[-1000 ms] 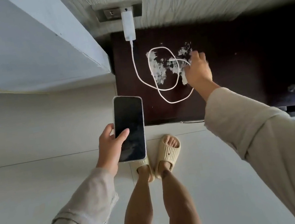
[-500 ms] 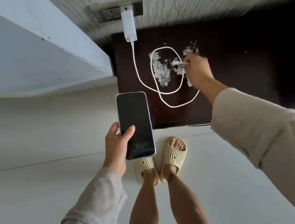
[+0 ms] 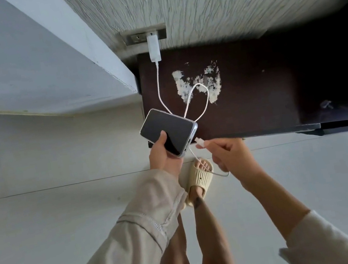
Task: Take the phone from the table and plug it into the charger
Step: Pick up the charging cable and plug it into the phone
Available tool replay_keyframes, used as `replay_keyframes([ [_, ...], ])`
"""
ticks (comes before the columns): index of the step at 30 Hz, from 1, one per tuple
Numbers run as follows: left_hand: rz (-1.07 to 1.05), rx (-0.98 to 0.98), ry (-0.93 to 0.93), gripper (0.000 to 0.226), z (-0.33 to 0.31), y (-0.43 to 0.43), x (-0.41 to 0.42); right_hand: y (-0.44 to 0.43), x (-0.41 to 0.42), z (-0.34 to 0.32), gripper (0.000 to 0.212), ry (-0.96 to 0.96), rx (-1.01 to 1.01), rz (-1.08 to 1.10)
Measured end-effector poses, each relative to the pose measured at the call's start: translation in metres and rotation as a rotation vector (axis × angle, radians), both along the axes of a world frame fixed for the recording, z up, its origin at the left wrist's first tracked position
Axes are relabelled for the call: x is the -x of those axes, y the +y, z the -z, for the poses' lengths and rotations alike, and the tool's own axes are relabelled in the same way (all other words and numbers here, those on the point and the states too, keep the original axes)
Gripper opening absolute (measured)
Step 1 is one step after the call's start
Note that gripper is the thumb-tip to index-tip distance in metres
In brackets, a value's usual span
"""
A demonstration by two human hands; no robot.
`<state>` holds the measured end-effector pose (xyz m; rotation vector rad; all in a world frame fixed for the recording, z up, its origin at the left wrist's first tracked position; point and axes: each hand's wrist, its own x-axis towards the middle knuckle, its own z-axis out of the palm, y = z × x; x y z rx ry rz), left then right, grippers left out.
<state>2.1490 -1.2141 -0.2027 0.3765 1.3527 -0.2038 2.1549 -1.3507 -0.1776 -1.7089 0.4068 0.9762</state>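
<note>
phone (image 3: 168, 130) in left hand (image 3: 163, 157), cable (image 3: 198, 102) looped over table (image 3: 254, 94)

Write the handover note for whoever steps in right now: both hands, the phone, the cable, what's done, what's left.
Left hand: holds the dark-screened rectangular phone over the dark wooden table's front edge.
Right hand: pinches the white charging cable's plug, tip just short of the phone's lower edge.
White wall charger: seated in the socket.
Done: phone lifted, plug in hand.
Left: insert the plug into the phone's port.

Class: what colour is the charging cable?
White; the charging cable shows best in the head view against the dark table.
</note>
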Motion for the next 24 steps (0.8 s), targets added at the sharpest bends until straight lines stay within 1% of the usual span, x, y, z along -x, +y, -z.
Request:
replay_keyframes([
  [3,-0.069,0.014,-0.008,0.041,-0.007,-0.003,0.001,0.005,0.006,-0.004,0.039,0.011,-0.036,-0.054],
  [6,-0.041,-0.008,0.001,0.041,-0.012,-0.004,0.005,0.005,0.007,-0.005,0.044,-0.001,-0.092,-0.056],
  [9,-0.01,-0.013,-0.029,0.042,-0.011,-0.006,0.009,0.001,0.007,-0.003,0.042,-0.028,-0.095,-0.049],
  [14,0.084,-0.088,-0.083,0.043,-0.009,-0.006,0.011,-0.005,0.009,0.001,0.034,-0.039,-0.044,-0.137],
  [17,0.192,-0.189,-0.123,0.042,-0.007,-0.004,0.01,-0.005,0.014,0.005,0.035,-0.063,0.027,-0.171],
  [21,0.298,-0.323,-0.17,0.039,-0.009,-0.005,0.002,0.0,0.022,0.007,0.034,-0.06,0.043,-0.083],
  [24,0.334,-0.361,-0.242,0.025,-0.013,-0.005,-0.003,0.002,0.022,0.007,0.035,-0.062,0.004,0.009],
])
